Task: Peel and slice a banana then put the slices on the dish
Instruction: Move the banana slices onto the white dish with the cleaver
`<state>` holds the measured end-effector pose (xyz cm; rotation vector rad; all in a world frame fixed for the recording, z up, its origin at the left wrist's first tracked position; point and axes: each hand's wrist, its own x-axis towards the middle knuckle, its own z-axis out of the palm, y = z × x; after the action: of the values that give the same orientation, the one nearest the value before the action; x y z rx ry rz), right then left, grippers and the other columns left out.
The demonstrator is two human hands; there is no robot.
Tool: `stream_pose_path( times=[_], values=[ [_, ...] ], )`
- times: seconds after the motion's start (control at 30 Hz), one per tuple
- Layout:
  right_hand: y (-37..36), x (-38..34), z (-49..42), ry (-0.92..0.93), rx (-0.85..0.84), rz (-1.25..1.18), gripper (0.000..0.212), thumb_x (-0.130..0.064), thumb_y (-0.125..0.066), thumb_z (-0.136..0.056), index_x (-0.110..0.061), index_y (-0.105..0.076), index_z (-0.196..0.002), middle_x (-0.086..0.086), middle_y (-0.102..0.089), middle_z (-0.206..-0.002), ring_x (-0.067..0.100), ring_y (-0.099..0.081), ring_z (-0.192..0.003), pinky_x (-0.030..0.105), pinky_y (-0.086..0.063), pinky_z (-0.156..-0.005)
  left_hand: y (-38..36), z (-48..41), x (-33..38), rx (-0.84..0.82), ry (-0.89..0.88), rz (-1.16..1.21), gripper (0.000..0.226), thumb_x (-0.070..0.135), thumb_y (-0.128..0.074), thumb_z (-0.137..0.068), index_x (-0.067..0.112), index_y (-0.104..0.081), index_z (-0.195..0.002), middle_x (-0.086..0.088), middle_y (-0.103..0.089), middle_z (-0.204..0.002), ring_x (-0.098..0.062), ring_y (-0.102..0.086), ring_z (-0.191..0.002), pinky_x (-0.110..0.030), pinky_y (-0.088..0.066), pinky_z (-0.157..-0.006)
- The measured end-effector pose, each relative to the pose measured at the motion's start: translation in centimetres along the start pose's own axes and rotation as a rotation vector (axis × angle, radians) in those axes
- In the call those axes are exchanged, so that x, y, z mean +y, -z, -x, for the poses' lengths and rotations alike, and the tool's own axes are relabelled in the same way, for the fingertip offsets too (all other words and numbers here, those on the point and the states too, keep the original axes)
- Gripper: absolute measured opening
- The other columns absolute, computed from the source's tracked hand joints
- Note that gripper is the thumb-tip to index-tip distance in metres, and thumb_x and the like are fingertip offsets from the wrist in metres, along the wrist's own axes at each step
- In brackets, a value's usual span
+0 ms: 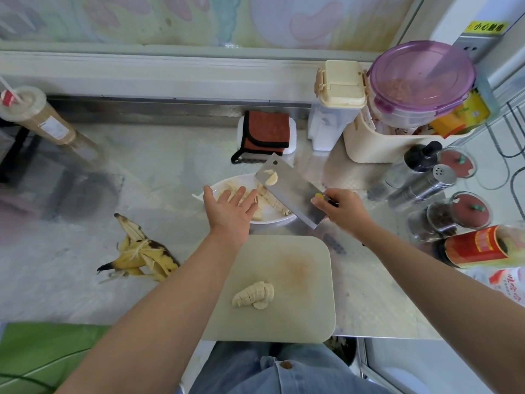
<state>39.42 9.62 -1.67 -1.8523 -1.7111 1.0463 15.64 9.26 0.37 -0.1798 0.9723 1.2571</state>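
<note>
Counter (159, 166); dish (271, 218) partly under left hand (228, 207)

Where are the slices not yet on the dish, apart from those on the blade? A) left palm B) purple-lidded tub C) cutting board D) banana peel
C: a cluster of banana slices lies on the cutting board, apart from the dish.
</note>
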Motion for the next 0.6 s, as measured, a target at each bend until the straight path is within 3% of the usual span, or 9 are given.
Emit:
stream_pose_path(
  times=[0.13,0.23,0.33,0.43,0.5,0.6],
  values=[
    [-0.1,-0.2,0.3,0.008,-0.074,0.039,0.04,-0.032,-0.064,-0.089,-0.008,-0.05,-0.061,0.002,-0.045,-0.054,0.009,-0.042,-0.048,0.028,-0.032,-0.053,-0.1,0.5,0.2,-0.004,0.004,-0.019,0.075,0.061,-0.029,-0.095,0.015,-0.015,-0.152,-0.017,-0.029,-0.152,-0.041,-0.039,-0.133,-0.052,-0.023,-0.115],
    [-0.3,0.2,0.1,-0.016,-0.001,0.056,0.046,-0.034,-0.063,-0.09,0.004,-0.049,-0.067,0.01,-0.046,-0.058,0.01,-0.043,-0.047,0.03,-0.031,-0.056,-0.8,1.1,-0.1,0.03,-0.111,-0.234,0.064,0.056,-0.028,-0.097,0.018,-0.026,-0.149,-0.008,-0.038,-0.149,-0.031,-0.043,-0.132,-0.041,-0.028,-0.113],
    [-0.1,0.1,-0.2,-0.038,-0.008,0.065,0.049,-0.036,-0.062,-0.09,0.008,-0.05,-0.071,0.016,-0.047,-0.059,0.004,-0.049,-0.043,0.031,-0.034,-0.056,-1.6,2.0,-1.0,0.034,-0.302,-0.758,0.037,0.047,-0.035,-0.099,0.03,-0.048,-0.13,0.011,-0.053,-0.127,-0.009,-0.048,-0.123,-0.018,-0.035,-0.097],
    [0.3,-0.3,-0.3,-0.053,-0.072,0.12,0.046,-0.038,-0.063,-0.089,0.006,-0.057,-0.075,0.021,-0.055,-0.062,0.009,-0.054,-0.048,0.029,-0.037,-0.057,-0.1,1.0,-2.0,-0.051,-0.551,-1.362,0.051,0.054,-0.039,-0.096,0.033,-0.037,-0.143,0.001,-0.027,-0.152,-0.019,-0.019,-0.143,-0.039,-0.021,-0.115],
    [0.4,-0.6,-0.2,-0.072,-0.119,0.111,0.041,-0.036,-0.064,-0.089,0.002,-0.06,-0.076,0.011,-0.054,-0.058,-0.001,-0.053,-0.042,0.026,-0.038,-0.056,1.0,0.4,-2.4,-0.184,-0.743,-1.888,0.05,0.055,-0.02,-0.098,0.041,-0.034,-0.143,0.0,-0.001,-0.16,-0.022,0.005,-0.146,-0.045,-0.003,-0.119],
    [0.3,-0.8,-0.1,-0.089,-0.136,0.102,0.036,-0.034,-0.065,-0.089,-0.004,-0.059,-0.072,0.002,-0.052,-0.054,-0.004,-0.053,-0.04,0.023,-0.038,-0.052,1.3,0.1,-2.7,-0.252,-0.876,-2.198,0.059,0.058,-0.001,-0.092,0.046,-0.029,-0.144,0.002,0.013,-0.16,-0.023,0.019,-0.144,-0.048,0.009,-0.117]
  ],
)
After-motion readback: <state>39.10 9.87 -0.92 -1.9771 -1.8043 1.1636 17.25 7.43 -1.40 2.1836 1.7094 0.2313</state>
